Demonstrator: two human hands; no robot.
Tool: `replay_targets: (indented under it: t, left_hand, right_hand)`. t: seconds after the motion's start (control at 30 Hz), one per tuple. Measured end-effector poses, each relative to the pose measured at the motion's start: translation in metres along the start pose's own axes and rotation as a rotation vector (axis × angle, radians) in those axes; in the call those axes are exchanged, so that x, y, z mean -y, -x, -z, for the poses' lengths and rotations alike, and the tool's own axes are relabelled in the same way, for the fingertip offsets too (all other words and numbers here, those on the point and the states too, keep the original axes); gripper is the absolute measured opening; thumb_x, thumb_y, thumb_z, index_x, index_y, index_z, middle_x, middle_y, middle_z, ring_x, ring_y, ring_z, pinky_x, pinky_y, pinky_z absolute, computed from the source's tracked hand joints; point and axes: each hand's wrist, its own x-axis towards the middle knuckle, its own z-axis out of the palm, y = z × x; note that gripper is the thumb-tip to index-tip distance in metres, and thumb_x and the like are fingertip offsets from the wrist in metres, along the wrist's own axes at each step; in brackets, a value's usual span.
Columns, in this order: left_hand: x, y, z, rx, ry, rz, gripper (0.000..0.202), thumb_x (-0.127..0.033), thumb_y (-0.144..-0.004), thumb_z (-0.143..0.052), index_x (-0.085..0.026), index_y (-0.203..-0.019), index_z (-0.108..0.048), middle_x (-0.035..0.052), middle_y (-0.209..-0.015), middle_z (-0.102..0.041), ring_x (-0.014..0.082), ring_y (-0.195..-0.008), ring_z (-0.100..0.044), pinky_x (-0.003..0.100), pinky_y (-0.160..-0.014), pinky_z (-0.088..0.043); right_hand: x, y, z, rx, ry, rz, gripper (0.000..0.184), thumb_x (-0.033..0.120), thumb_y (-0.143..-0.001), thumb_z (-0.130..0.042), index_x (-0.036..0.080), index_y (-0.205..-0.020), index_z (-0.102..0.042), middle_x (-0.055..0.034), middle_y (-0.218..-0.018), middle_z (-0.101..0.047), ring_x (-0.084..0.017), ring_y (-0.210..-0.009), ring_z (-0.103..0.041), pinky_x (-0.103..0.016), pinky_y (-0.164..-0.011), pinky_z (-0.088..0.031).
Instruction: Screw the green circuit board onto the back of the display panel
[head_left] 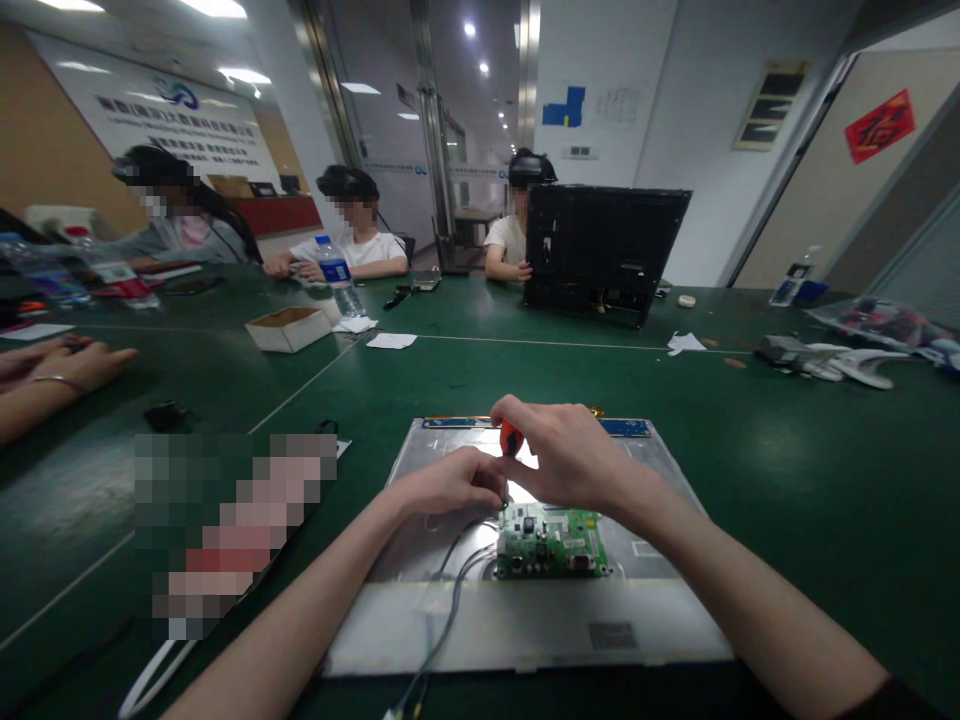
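Observation:
A flat silver display panel (420, 625) lies in front of me on the green table. A green circuit board (551, 545) sits on its back, and dark cables (455, 590) run from the board's left side over the near edge. My right hand (574, 455) grips a screwdriver with a red and black handle (511, 440), held upright over the board's upper left corner. Beside the screwdriver's shaft, my left hand (450, 482) has its fingers pinched together low over the panel. Whatever those fingertips hold is hidden. A blue circuit strip (626, 428) runs along the panel's far edge.
A power strip (247, 540), partly pixelated, lies left of the panel. Further off are an open white box (289, 330), a water bottle (339, 280) and a black monitor housing (604, 250) held by a person. Another person's hands (67, 375) rest at left. Plastic parts (832, 360) lie right.

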Motion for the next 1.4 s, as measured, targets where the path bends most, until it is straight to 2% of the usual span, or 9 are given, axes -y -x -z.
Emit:
replay_targets:
  t: [0.17,0.37,0.6,0.77,0.97,1.4]
  left_hand:
    - [-0.001,0.0,0.001,0.008,-0.048,0.024,0.005,-0.014,-0.066,-0.061,-0.014,-0.065,-0.065,-0.0035,-0.058,-0.058,0.0125,-0.06,-0.052,0.024,-0.062,-0.041]
    - [-0.001,0.0,0.0,0.004,-0.054,0.069,0.01,-0.013,-0.066,-0.061,-0.015,-0.073,-0.067,-0.0034,-0.062,-0.061,0.0123,-0.061,-0.053,0.023,-0.061,-0.041]
    - [-0.001,-0.001,0.0,0.001,-0.07,0.058,0.003,-0.013,-0.066,-0.062,-0.014,-0.067,-0.064,-0.0037,-0.06,-0.058,0.012,-0.059,-0.051,0.024,-0.06,-0.04]
    - [0.001,-0.001,0.0,0.015,-0.063,0.055,0.006,-0.013,-0.067,-0.062,-0.014,-0.072,-0.066,-0.0031,-0.062,-0.06,0.0113,-0.057,-0.051,0.024,-0.061,-0.04]
    - [-0.002,0.0,0.0,-0.012,-0.05,0.029,0.003,-0.015,-0.066,-0.061,-0.015,-0.063,-0.064,-0.0034,-0.056,-0.058,0.011,-0.055,-0.05,0.022,-0.057,-0.039]
    - [0.003,0.0,0.001,0.006,-0.064,0.072,0.008,-0.015,-0.066,-0.061,-0.014,-0.073,-0.066,-0.0028,-0.064,-0.061,0.0122,-0.061,-0.053,0.023,-0.061,-0.04]
  right_hand:
    - [0.001,0.0,0.001,0.016,-0.016,-0.02,0.023,0.025,-0.083,-0.05,0.019,-0.104,-0.046,-0.0031,-0.083,-0.066,-0.015,-0.068,-0.057,-0.026,-0.055,-0.028]
    - [-0.001,-0.003,-0.004,0.007,0.017,-0.026,0.023,0.029,-0.085,-0.052,0.02,-0.105,-0.044,-0.0033,-0.085,-0.067,-0.016,-0.068,-0.058,-0.026,-0.055,-0.028]
    - [-0.002,-0.001,-0.003,0.016,0.004,-0.033,0.025,0.027,-0.082,-0.05,0.019,-0.106,-0.044,-0.0032,-0.082,-0.067,-0.015,-0.066,-0.057,-0.026,-0.055,-0.027]
    - [-0.003,-0.001,-0.005,0.0,-0.004,-0.04,0.026,0.027,-0.083,-0.05,0.019,-0.107,-0.044,-0.0034,-0.083,-0.066,-0.015,-0.066,-0.056,-0.026,-0.055,-0.027]
    - [-0.002,0.0,-0.003,-0.002,-0.058,-0.002,0.027,0.026,-0.082,-0.049,0.018,-0.107,-0.043,-0.0036,-0.083,-0.065,-0.015,-0.066,-0.055,-0.026,-0.054,-0.026]
    - [-0.007,-0.004,-0.009,-0.011,0.006,-0.03,0.024,0.029,-0.083,-0.057,0.019,-0.1,-0.044,-0.0014,-0.079,-0.065,-0.014,-0.063,-0.055,-0.024,-0.054,-0.029]
